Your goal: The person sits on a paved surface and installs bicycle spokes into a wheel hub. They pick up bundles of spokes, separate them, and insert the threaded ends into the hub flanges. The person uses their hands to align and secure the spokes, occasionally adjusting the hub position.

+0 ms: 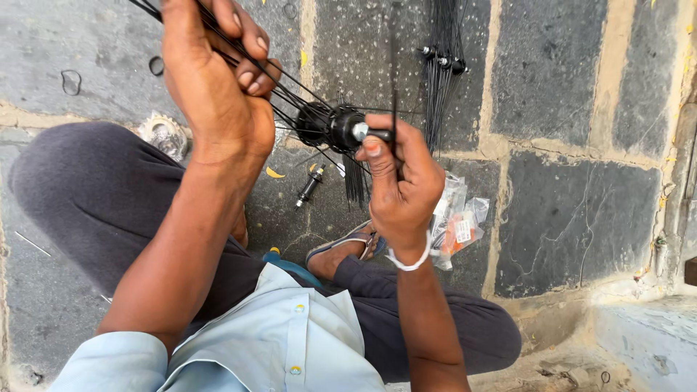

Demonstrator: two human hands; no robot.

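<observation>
While gripping thin black spokes (290, 91) in closed left hand (214, 80), right hand (399, 181) clamped around hub (330, 125) axle; loose spoke bundle (441, 87) beyond.

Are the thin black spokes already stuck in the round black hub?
Some are in: spokes fan from the hub. Others lie bundled on the stone floor.

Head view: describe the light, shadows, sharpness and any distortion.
Head view: soft, even daylight, no hard shadows or glare; the right hand at the black hub is sharp, the left hand on the thin spokes is too; the stone floor bends slightly toward the frame edges, a wide-lens effect.
</observation>
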